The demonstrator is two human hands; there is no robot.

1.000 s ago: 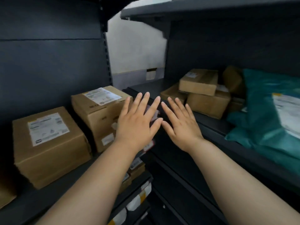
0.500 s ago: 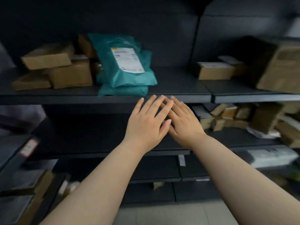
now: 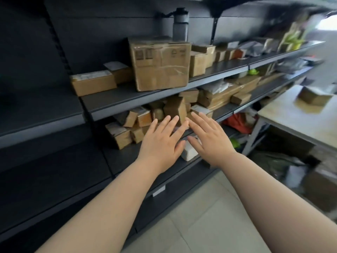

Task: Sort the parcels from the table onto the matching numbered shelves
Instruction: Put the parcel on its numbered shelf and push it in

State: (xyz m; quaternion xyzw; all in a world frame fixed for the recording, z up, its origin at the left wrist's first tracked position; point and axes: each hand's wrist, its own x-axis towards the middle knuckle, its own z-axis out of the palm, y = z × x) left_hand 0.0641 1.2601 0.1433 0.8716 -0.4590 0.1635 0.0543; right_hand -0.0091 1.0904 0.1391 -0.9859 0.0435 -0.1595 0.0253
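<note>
My left hand [image 3: 161,143] and my right hand [image 3: 209,138] are stretched out side by side in front of me, fingers straight, holding nothing. Behind them runs a dark shelf unit [image 3: 138,99]. Its upper shelf carries a large taped cardboard box [image 3: 160,64] and smaller brown parcels [image 3: 93,83]. The shelf below holds a heap of small brown parcels [image 3: 138,121]. A white parcel [image 3: 189,152] lies on that shelf's front edge, partly hidden by my hands. At the right stands the table [image 3: 299,123] with a brown parcel [image 3: 315,95] on it.
A grey bottle [image 3: 180,24] stands on top of the large box. Further right the shelves hold more boxes and grey mailer bags [image 3: 253,48]. Boxes and bags lie under the table [image 3: 284,161]. Tiled floor [image 3: 197,220] runs below my arms.
The view has swung right along the shelves: the teal mailer bags have left the frame, and the large taped box and the table have come into view. My hands stay open and together.
</note>
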